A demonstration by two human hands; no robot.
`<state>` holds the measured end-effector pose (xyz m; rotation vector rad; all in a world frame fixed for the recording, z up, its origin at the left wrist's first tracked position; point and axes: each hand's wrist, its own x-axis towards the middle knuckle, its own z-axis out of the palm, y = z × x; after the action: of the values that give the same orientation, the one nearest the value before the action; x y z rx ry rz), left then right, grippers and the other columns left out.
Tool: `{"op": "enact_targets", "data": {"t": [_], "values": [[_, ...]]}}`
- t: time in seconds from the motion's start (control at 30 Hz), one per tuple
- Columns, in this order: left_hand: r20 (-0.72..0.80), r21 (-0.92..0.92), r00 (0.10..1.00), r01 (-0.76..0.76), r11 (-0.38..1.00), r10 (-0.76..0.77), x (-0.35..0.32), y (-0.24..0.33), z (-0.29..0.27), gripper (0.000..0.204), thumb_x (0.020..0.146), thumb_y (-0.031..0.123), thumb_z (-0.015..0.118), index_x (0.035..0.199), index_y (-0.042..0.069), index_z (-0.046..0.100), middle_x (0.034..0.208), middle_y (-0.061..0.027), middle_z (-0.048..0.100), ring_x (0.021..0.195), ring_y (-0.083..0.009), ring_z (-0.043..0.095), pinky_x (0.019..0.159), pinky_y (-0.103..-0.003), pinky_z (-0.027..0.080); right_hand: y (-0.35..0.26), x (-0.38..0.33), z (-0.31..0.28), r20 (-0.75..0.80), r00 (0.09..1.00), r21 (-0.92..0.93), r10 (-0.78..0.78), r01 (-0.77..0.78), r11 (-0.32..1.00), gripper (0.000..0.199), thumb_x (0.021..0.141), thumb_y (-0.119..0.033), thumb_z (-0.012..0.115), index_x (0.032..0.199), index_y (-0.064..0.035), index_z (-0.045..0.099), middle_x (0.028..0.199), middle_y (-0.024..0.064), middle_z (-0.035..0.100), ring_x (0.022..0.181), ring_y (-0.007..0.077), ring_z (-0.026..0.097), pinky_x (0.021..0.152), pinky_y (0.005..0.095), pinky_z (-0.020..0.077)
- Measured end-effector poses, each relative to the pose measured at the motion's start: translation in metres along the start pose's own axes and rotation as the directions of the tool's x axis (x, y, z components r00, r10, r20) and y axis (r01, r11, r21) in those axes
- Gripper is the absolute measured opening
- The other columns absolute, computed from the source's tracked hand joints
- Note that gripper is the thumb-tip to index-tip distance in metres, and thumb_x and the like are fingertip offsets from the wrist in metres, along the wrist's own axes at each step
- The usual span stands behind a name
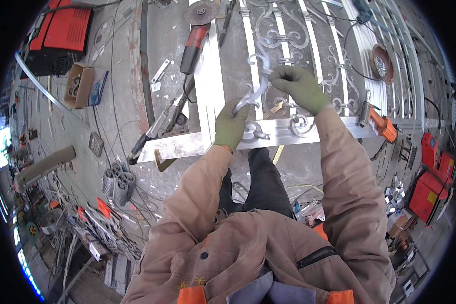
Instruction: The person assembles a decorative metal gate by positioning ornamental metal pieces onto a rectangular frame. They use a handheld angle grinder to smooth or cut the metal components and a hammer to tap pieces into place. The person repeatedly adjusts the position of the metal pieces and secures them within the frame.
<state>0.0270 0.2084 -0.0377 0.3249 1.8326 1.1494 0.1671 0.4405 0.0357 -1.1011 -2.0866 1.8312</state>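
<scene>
1. My left hand [231, 126], in an olive-green knit glove, comes up from a bent elbow in a tan work-jacket sleeve. Its fingers are curled shut around the lower end of the silvery cast-metal scroll ornament [254, 83].
2. My right hand [299, 87], gloved the same, reaches further out on a nearly straight arm. Its fingertips are pinched narrow on the upper part of that scroll ornament, beside its top curl.
3. The scroll ornament is a thin S-shaped piece with curled ends and a bright, bare-metal sheen. I hold it tilted between both hands, just above the flat silver metal gate frame [289, 129] that lies across the workspace.
4. On the gate frame's near rail, just below my left hand, lies a small ring-shaped silver scroll fitting [252, 131]. A spiral scroll [302, 124] sits on the same rail below my right wrist.
5. Beyond my hands the gate frame carries pale upright bars and dark curled ironwork.
6. Left of the gate frame, a red-bodied angle grinder [195, 35] with a grey disc rests on a bright flat plate.
7. At the gate frame's right end lies an orange handheld power tool [381, 126].
8. Well left of the gate frame stands an open brown cardboard box [80, 85] on the dusty grey concrete floor.
</scene>
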Motion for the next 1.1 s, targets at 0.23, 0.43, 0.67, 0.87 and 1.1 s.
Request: {"op": "enact_targets", "data": {"t": [0.23,0.43,0.67,0.87,1.1], "values": [[-0.273,0.093,0.962,0.028,0.995,-0.001,0.088,-0.029,0.031,0.048,0.112,0.030,0.078,0.149,0.001,0.075,0.125,-0.0179,0.085,0.111,-0.0264,0.079,0.099,-0.038,0.060,0.075,0.014,0.009,-0.183,0.973,-0.168,0.140,-0.172,0.971,0.040,0.110,-0.031,0.076,0.143,-0.0092,0.080,0.136,0.0170,0.083,0.115,0.0314,0.082,0.100,0.0427,0.0639],[-0.297,0.309,0.955,0.097,0.946,-0.001,0.115,-0.035,0.053,0.049,0.112,0.028,0.075,0.154,0.002,0.073,0.133,-0.0232,0.084,0.120,-0.0352,0.081,0.103,-0.043,0.061,0.114,-0.030,0.067,0.004,0.988,-0.554,-0.154,0.130,0.822,0.033,0.105,-0.026,0.075,0.135,-0.0134,0.082,0.134,0.0152,0.080,0.123,0.0410,0.076,0.107,0.0536,0.0595],[-0.375,0.500,0.926,0.162,0.850,0.044,0.128,-0.041,0.069,0.041,0.112,0.024,0.065,0.143,0.000,0.076,0.132,-0.0301,0.080,0.122,-0.0474,0.078,0.104,-0.054,0.061,0.146,-0.022,0.086,-0.121,0.981,-0.596,-0.150,0.050,0.802,0.034,0.104,-0.023,0.077,0.137,-0.0176,0.080,0.134,0.0114,0.078,0.119,0.0416,0.076,0.104,0.0573,0.0585],[-0.436,0.449,0.897,0.291,0.845,-0.077,0.131,-0.036,0.072,0.051,0.109,0.023,0.063,0.154,0.001,0.069,0.143,-0.0328,0.075,0.134,-0.0519,0.072,0.114,-0.056,0.057,0.149,-0.013,0.089,-0.031,0.997,-0.657,-0.075,0.037,0.753,0.036,0.101,-0.019,0.077,0.137,-0.0200,0.078,0.129,0.0088,0.080,0.116,0.0400,0.076,0.100,0.0564,0.0600],[-0.309,0.739,0.788,-0.154,0.656,0.533,0.089,-0.043,0.086,0.055,0.108,0.021,0.067,0.156,-0.003,0.061,0.157,-0.0320,0.065,0.145,-0.0521,0.063,0.121,-0.059,0.053,0.162,-0.002,0.067,0.139,0.976,-0.692,-0.170,0.218,0.688,0.037,0.100,-0.019,0.077,0.137,-0.0169,0.076,0.123,0.0103,0.080,0.113,0.0381,0.077,0.096,0.0529,0.0611]]}}
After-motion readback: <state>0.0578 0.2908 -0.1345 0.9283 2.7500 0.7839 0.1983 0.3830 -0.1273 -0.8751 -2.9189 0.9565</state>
